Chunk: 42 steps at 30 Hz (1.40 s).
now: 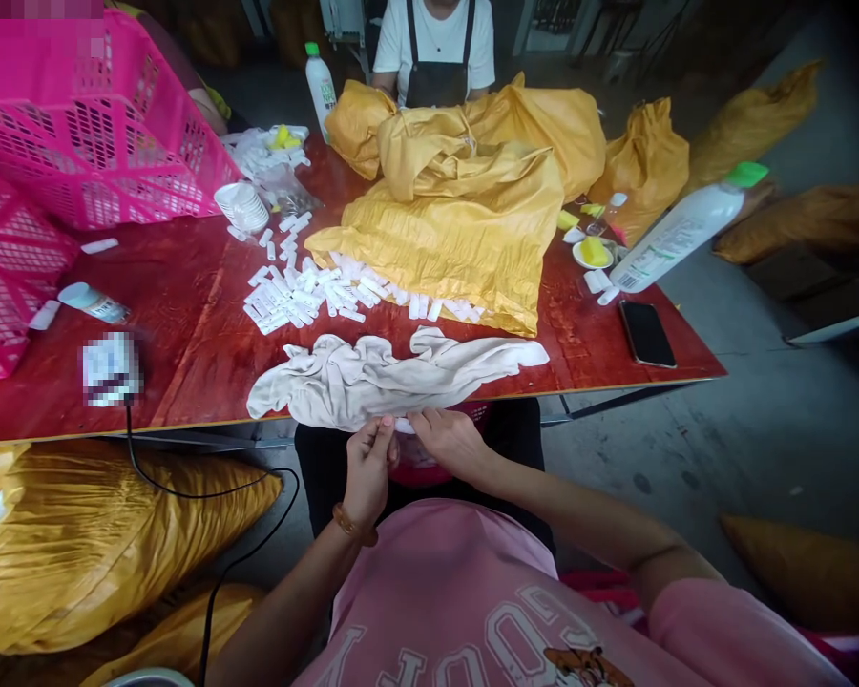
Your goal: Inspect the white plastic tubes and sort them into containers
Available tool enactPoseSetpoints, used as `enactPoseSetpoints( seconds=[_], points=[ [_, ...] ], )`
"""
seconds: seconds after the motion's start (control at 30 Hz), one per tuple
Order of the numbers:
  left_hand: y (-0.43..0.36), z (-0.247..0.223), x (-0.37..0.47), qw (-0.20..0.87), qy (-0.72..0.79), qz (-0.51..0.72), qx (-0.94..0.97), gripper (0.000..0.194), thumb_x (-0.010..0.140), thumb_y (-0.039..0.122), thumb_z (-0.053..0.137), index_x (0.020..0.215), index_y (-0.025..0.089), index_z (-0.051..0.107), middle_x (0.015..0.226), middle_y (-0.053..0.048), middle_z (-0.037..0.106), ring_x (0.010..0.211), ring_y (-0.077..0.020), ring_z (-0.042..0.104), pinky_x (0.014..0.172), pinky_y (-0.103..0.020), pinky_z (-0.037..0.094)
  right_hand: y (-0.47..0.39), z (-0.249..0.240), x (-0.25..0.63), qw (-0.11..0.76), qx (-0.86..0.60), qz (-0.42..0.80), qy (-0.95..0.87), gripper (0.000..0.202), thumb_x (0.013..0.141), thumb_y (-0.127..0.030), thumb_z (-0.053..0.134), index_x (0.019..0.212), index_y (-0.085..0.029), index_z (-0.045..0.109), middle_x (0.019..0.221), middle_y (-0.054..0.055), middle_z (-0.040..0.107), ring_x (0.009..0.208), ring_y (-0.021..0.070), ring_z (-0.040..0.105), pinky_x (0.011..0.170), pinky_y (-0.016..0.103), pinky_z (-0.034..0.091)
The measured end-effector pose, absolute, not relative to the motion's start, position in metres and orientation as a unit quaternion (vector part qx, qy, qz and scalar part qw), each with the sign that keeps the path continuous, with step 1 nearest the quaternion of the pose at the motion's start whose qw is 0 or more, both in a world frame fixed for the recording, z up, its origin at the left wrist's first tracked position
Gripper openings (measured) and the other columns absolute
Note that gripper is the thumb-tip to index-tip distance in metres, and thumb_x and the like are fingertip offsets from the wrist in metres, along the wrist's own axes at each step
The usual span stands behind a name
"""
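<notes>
One small white piece (405,426) is up just off the front edge of the bench (579,334); the left hand (369,458) pinches narrow at one end, the right hand (450,441) closes over the other; it looks light, stiff, probably smooth and a touch slippery, hardly fragile, so a fingertip pinch at the ends seems the best hold; beyond lies a soft crumpled cloth (393,377), then loose white pieces (286,298) strewn at the mouth of a yellow sack (458,229).

A small white piece (404,426), partly hidden, is held between the left hand (369,460) and right hand (450,441) at the surface's (178,324) near edge.
</notes>
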<state>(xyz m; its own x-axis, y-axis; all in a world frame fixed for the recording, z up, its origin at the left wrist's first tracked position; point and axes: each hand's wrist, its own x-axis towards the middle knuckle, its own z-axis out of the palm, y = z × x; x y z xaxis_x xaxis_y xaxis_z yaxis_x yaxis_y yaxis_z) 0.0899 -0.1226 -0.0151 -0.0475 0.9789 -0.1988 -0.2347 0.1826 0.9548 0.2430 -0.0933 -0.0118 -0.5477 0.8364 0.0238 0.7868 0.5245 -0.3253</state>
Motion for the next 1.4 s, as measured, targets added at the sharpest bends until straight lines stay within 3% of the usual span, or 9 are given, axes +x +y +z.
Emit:
enactPoseSetpoints(
  seconds=[0.2, 0.33, 0.47, 0.57, 0.73, 0.97, 1.17, 1.3, 1.4],
  points=[
    [-0.113, 0.009, 0.067, 0.535, 0.473, 0.379, 0.589, 0.044, 0.101, 0.042, 0.043, 0.067, 0.016, 0.056, 0.060, -0.001, 0.055, 0.057, -0.0107, 0.047, 0.056, -0.023, 0.037, -0.083, 0.000, 0.259, 0.177, -0.288, 0.714, -0.613, 0.005, 0.085, -0.022, 0.053, 0.088, -0.017, 0.054, 0.062, -0.006, 0.045, 0.049, 0.0067, 0.034, 0.047, 0.018, 0.031],
    [-0.097, 0.035, 0.044, 0.463, 0.359, 0.271, 0.764, 0.017, 0.096, 0.032, 0.058, 0.101, 0.017, 0.065, 0.089, -0.005, 0.062, 0.079, -0.0149, 0.055, 0.070, -0.026, 0.044, -0.083, 0.003, 0.268, 0.116, -0.185, 0.898, -0.381, 0.011, 0.077, -0.023, 0.054, 0.086, -0.021, 0.048, 0.050, -0.014, 0.023, 0.041, 0.0053, 0.011, 0.038, 0.016, 0.017],
    [-0.095, 0.044, 0.043, 0.397, 0.367, 0.287, 0.791, 0.012, 0.099, 0.024, 0.051, 0.100, 0.018, 0.061, 0.088, -0.003, 0.058, 0.082, -0.0144, 0.055, 0.077, -0.026, 0.043, -0.084, 0.010, 0.263, 0.168, -0.200, 0.843, -0.471, 0.013, 0.086, -0.030, 0.045, 0.089, -0.018, 0.050, 0.054, -0.008, 0.043, 0.042, 0.0082, 0.033, 0.044, 0.020, 0.032],
    [-0.101, 0.046, 0.047, 0.376, 0.405, 0.260, 0.792, 0.011, 0.100, 0.023, 0.049, 0.099, 0.019, 0.058, 0.088, -0.002, 0.057, 0.082, -0.0146, 0.054, 0.076, -0.026, 0.042, -0.081, 0.024, 0.262, 0.249, -0.288, 0.623, -0.684, 0.019, 0.094, -0.029, 0.044, 0.096, -0.016, 0.057, 0.083, 0.003, 0.060, 0.071, 0.0130, 0.054, 0.068, 0.025, 0.043],
    [-0.107, 0.052, 0.048, 0.370, 0.413, 0.243, 0.796, 0.008, 0.098, 0.019, 0.050, 0.094, 0.019, 0.057, 0.087, -0.001, 0.057, 0.079, -0.0138, 0.054, 0.073, -0.024, 0.041, -0.075, 0.042, 0.261, 0.174, -0.305, 0.380, -0.856, 0.014, 0.093, -0.019, 0.050, 0.082, -0.017, 0.058, 0.074, 0.000, 0.058, 0.064, 0.0118, 0.048, 0.064, 0.023, 0.035],
    [-0.103, 0.052, 0.041, 0.372, 0.394, 0.232, 0.808, 0.008, 0.097, 0.018, 0.052, 0.092, 0.018, 0.058, 0.084, -0.001, 0.057, 0.075, -0.0135, 0.051, 0.070, -0.024, 0.041, -0.074, 0.021, 0.253, 0.193, -0.311, 0.425, -0.828, 0.017, 0.092, -0.019, 0.052, 0.076, -0.016, 0.055, 0.068, -0.001, 0.054, 0.063, 0.0114, 0.046, 0.062, 0.023, 0.035],
    [-0.110, 0.036, 0.045, 0.345, 0.419, 0.269, 0.796, 0.016, 0.089, 0.009, 0.053, 0.100, 0.019, 0.060, 0.101, -0.006, 0.055, 0.096, -0.0183, 0.055, 0.085, -0.030, 0.047, -0.093, 0.010, 0.254, 0.227, -0.293, 0.610, -0.701, 0.034, 0.095, -0.030, 0.053, 0.126, -0.017, 0.050, 0.108, 0.005, 0.061, 0.090, 0.0158, 0.057, 0.081, 0.027, 0.045],
    [-0.099, 0.019, 0.041, 0.370, 0.356, 0.235, 0.825, 0.039, 0.075, 0.006, 0.063, 0.111, 0.021, 0.063, 0.120, -0.011, 0.055, 0.113, -0.0235, 0.054, 0.097, -0.036, 0.048, -0.110, -0.018, 0.252, 0.209, -0.371, 0.577, -0.697, 0.034, 0.083, -0.010, 0.050, 0.116, -0.019, 0.050, 0.101, 0.002, 0.061, 0.086, 0.0168, 0.057, 0.079, 0.029, 0.046],
    [-0.047, 0.011, 0.006, 0.349, 0.371, 0.183, 0.841, 0.028, 0.083, 0.018, 0.063, 0.110, 0.024, 0.067, 0.113, -0.008, 0.063, 0.102, -0.0210, 0.061, 0.088, -0.032, 0.052, -0.114, -0.049, 0.258, 0.174, -0.416, 0.507, -0.735, 0.038, 0.079, -0.008, 0.047, 0.115, -0.021, 0.053, 0.106, 0.005, 0.062, 0.096, 0.0211, 0.060, 0.087, 0.035, 0.048]
  ],
)
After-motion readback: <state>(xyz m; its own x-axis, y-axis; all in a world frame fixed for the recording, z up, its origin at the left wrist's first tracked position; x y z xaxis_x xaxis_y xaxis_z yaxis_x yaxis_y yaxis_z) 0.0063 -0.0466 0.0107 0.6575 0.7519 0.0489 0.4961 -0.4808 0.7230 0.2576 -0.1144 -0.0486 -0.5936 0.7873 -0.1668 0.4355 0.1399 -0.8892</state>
